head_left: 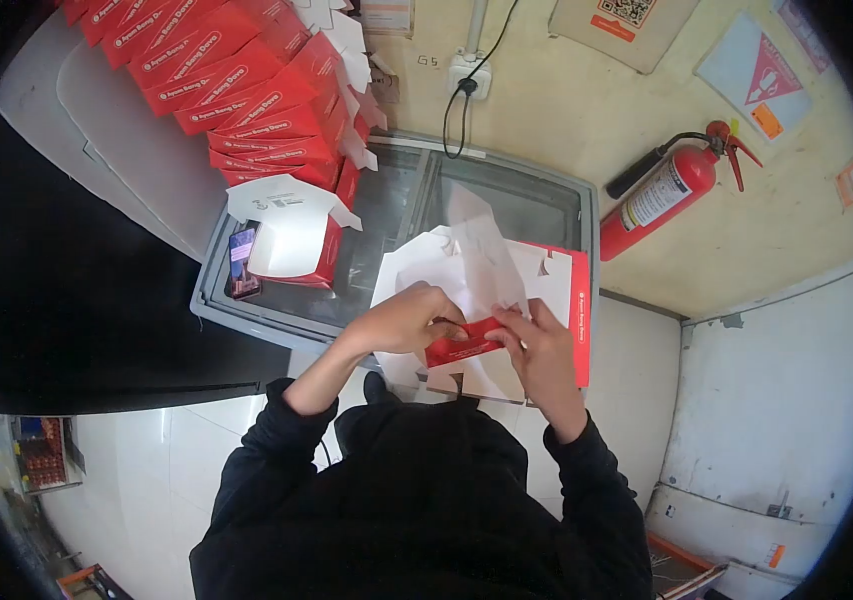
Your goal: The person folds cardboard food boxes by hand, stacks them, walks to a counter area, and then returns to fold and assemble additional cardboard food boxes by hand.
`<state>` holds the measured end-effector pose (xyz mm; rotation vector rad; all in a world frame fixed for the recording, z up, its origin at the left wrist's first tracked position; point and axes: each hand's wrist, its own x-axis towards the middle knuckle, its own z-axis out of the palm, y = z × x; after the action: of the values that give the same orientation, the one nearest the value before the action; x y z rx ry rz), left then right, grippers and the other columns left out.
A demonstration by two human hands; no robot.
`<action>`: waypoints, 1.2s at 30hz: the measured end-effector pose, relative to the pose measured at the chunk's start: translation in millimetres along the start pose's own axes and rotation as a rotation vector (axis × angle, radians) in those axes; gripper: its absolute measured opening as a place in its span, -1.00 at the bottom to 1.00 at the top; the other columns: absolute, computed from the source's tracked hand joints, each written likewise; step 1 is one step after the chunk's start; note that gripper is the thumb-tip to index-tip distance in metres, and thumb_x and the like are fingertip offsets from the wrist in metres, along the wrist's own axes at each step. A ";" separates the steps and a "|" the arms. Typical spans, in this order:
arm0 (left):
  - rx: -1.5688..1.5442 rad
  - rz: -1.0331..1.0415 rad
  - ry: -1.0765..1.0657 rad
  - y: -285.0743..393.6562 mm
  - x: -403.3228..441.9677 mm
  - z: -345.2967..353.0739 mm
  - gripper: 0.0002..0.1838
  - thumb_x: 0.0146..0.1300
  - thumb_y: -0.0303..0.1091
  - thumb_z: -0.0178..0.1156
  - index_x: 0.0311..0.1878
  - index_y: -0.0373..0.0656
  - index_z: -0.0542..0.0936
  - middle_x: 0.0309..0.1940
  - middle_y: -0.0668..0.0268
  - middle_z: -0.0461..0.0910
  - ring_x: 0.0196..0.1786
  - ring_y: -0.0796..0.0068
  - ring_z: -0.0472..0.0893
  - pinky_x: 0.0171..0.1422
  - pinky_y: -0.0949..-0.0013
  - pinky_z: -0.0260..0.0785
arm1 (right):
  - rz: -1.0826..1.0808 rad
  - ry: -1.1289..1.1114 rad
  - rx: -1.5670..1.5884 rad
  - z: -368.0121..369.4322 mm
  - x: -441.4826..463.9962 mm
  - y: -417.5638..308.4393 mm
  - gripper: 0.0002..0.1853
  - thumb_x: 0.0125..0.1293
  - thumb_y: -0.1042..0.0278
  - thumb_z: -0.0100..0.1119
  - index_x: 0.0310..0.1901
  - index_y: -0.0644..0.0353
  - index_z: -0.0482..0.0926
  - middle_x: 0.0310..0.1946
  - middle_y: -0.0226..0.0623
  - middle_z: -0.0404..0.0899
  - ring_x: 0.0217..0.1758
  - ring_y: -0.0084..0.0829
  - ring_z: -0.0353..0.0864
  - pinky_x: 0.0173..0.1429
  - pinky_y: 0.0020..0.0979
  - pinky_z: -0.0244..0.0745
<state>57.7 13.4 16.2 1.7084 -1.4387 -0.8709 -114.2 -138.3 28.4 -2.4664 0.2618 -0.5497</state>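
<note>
In the head view, my left hand [409,322] is closed on the left end of a red carton flap [465,347], its fingers bent over the edge. My right hand [545,365] pinches the same flap at its right end. The flap belongs to a partly folded box with a pale, blurred panel [487,245] standing up behind the hands. Beneath lie flat cardboard box blanks [557,272], white inside with a red printed edge. They rest on the glass-topped chest freezer [592,215].
A folded open box [292,240] stands at left beside a lit phone [244,262]. Several red boxes [237,85] are nested in a tall stack behind. A fire extinguisher [662,200] hangs on the right wall. A plug with a black cable [467,87] sits in the wall socket.
</note>
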 end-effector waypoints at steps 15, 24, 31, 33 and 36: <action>-0.092 -0.090 -0.025 -12.6 -22.3 -6.7 -0.80 0.24 -0.42 0.31 -0.12 -0.30 0.72 -0.37 0.10 0.72 -0.38 0.46 0.63 -0.17 0.35 0.44 | -0.159 -0.101 -0.078 29.8 0.9 7.4 -0.71 0.30 0.19 0.28 0.00 0.08 0.60 -0.28 -0.16 0.48 -0.42 -0.15 0.63 -0.36 -0.20 0.58; -0.508 0.033 0.231 -41.2 -45.5 -18.5 -0.66 0.30 -0.33 0.30 0.11 -0.23 0.65 -0.35 0.21 0.74 -0.31 0.47 0.64 0.00 0.36 0.43 | -0.079 -0.321 0.005 36.4 25.9 9.0 -0.76 0.42 0.25 0.13 -0.11 0.21 0.35 -0.34 0.02 0.52 -0.32 0.09 0.60 -0.30 -0.06 0.54; 0.048 0.174 0.370 -20.4 -55.1 -25.1 -0.57 0.22 -0.25 0.32 0.15 -0.13 0.61 -0.17 0.14 0.70 -0.11 0.17 0.65 0.17 0.15 0.37 | 0.039 -0.185 0.172 38.5 24.2 -7.7 -0.80 0.42 0.32 0.10 -0.09 0.23 0.37 -0.26 0.05 0.50 -0.17 0.13 0.55 -0.12 0.00 0.47; 0.117 0.143 0.436 -20.2 -52.8 -19.1 -0.60 0.23 -0.28 0.30 0.14 -0.13 0.60 -0.12 0.14 0.67 -0.05 0.13 0.61 0.23 0.12 0.32 | 0.062 -0.184 0.202 38.8 24.0 -11.3 -0.80 0.42 0.32 0.10 -0.08 0.23 0.38 -0.22 0.06 0.48 -0.17 0.14 0.54 -0.11 0.00 0.47; 0.122 0.124 0.506 -9.5 -55.1 -20.2 -0.61 0.26 -0.34 0.25 0.16 -0.13 0.57 -0.03 0.15 0.62 0.07 0.11 0.53 0.29 0.13 0.23 | 0.122 -0.178 0.288 38.5 25.4 -11.5 -0.81 0.42 0.31 0.10 -0.09 0.22 0.38 -0.19 0.05 0.48 -0.22 0.14 0.55 -0.15 -0.02 0.49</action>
<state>71.6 71.0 20.6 1.7449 -1.2479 -0.2561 -73.8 -117.2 15.0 -2.1861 0.2416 -0.2913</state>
